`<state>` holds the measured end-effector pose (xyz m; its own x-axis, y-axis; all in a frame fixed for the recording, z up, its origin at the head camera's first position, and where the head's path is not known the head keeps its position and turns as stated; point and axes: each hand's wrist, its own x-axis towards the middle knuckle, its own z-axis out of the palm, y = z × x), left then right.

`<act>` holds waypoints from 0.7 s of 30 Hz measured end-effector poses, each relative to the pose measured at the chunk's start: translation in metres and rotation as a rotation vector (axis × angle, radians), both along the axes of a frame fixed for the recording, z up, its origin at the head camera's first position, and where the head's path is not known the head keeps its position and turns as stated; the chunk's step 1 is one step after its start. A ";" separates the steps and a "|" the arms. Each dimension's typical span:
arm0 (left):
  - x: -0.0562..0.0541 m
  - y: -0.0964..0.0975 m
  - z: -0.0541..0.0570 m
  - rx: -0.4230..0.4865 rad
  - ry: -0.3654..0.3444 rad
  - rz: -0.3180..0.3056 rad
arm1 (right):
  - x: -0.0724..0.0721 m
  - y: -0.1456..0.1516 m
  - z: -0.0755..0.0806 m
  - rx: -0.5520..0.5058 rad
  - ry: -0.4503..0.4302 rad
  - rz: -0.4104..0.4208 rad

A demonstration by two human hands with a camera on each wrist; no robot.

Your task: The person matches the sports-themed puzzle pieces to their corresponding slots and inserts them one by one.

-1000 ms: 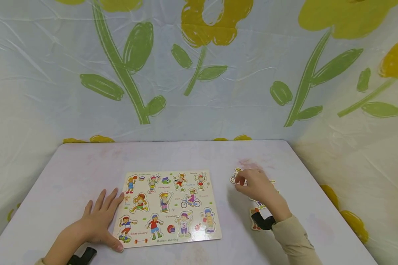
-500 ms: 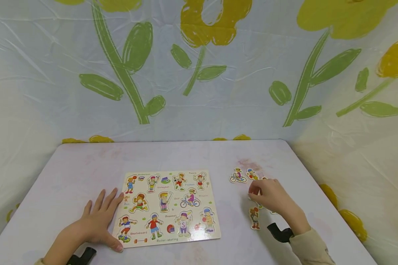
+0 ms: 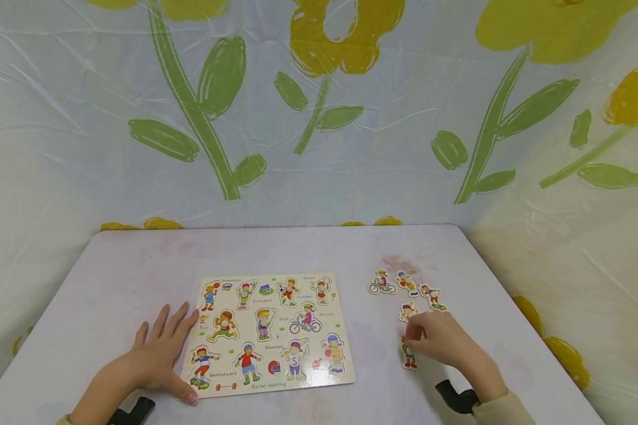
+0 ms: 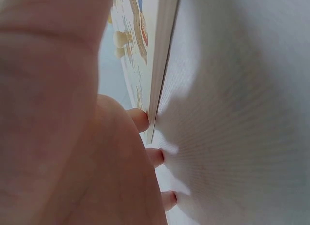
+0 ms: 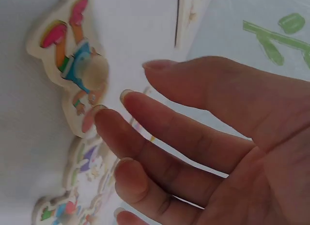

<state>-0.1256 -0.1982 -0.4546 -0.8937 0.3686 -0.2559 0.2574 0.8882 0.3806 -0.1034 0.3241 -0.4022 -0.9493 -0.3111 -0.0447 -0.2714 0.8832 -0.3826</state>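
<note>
Head view high, facing forward over the table (image 3: 319, 248), wrist views close, sharing puzzle board (image 3: 268, 330) edge

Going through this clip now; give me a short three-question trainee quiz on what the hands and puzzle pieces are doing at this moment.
1. True or false: the left hand lies flat on the table against the puzzle board.
2. Multiple choice: the loose cut-out pieces lie (A) on the board, (B) on the table to the board's right, (C) in the left hand.
3. Fill in: the right hand hovers with relaxed fingers over the loose pieces, nearest the ______ of them in the head view.

Key
1. True; its fingers touch the board's edge.
2. B; for example the cyclist piece.
3. Lowest, the piece at. The hand grips nothing.
</note>
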 end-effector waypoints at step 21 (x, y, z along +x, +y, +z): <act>0.001 -0.002 -0.006 0.020 0.037 -0.006 | 0.005 -0.010 -0.016 0.041 0.008 -0.070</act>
